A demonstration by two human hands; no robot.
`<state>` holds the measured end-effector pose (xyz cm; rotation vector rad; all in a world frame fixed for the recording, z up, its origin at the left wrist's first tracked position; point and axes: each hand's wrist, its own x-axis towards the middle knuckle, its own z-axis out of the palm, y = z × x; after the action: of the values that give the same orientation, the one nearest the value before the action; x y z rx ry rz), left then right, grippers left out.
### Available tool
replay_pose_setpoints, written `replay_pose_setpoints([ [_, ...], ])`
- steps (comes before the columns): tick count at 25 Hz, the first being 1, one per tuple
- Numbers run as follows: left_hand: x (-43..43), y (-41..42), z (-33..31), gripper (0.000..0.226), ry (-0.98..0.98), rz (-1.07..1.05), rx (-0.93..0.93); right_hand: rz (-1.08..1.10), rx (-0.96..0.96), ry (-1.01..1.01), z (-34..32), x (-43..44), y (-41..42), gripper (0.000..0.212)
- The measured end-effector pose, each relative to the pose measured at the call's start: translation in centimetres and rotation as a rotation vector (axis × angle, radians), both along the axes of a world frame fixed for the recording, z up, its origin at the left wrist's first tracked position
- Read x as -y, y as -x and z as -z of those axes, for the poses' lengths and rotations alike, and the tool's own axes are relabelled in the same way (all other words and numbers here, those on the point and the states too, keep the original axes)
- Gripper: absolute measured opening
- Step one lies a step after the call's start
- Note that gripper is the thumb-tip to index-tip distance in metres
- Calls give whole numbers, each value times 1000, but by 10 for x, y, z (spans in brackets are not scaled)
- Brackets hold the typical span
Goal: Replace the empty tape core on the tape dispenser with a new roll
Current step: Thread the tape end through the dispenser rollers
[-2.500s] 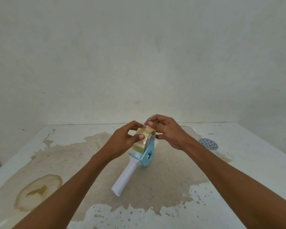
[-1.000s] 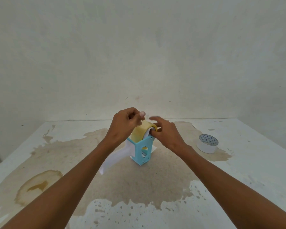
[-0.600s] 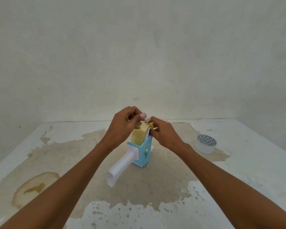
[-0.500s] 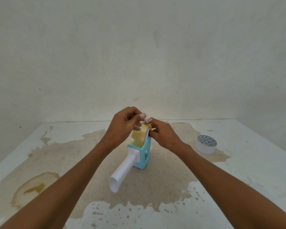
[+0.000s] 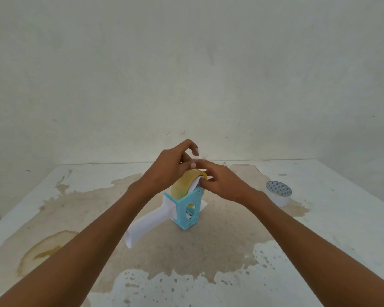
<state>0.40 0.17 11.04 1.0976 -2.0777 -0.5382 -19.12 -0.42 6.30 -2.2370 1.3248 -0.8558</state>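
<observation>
A light-blue tape dispenser [image 5: 188, 212] with a white handle [image 5: 146, 224] stands upright on the stained table [image 5: 186, 258], handle pointing toward me and to the left. A yellowish tape roll [image 5: 182, 185] sits in its top. My left hand [image 5: 169, 167] lies over the roll's top and left side, fingertips pinched at the upper edge and index finger raised. My right hand [image 5: 222, 185] grips the right side of the roll at its hub. The fingertips are blurred, and whether they hold a loose tape end is unclear.
A white roll with a blue-dotted top [image 5: 278, 193] lies flat on the table to the right, apart from my hands. A brown ring stain [image 5: 44, 251] marks the near left. A white wall [image 5: 186, 74] rises behind the table's far edge.
Both hands stayed on the roll while the dispenser was turned and set upright, its handle swinging left and toward me. My left index finger has lifted off the roll.
</observation>
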Motion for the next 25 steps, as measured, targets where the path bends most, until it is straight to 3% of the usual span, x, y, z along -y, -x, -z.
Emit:
replay_pose_setpoints([
  [7, 0, -1, 1, 12, 39, -25, -50, -52, -198, 79, -6, 0, 8, 50],
  [10, -3, 0, 3, 10, -18, 46, -155, 6, -244, 117, -3, 1, 5, 42],
  [15, -7, 2, 8, 11, -97, 101, -339, 74, -155, 100, 5, 0, -4, 37],
  [21, -7, 3, -1, 13, -134, 84, -329, 104, -107, 67, 4, -1, -8, 40],
  [25, -6, 1, -2, 14, -170, 57, -345, 82, 226, -192, 1, -2, -4, 60],
])
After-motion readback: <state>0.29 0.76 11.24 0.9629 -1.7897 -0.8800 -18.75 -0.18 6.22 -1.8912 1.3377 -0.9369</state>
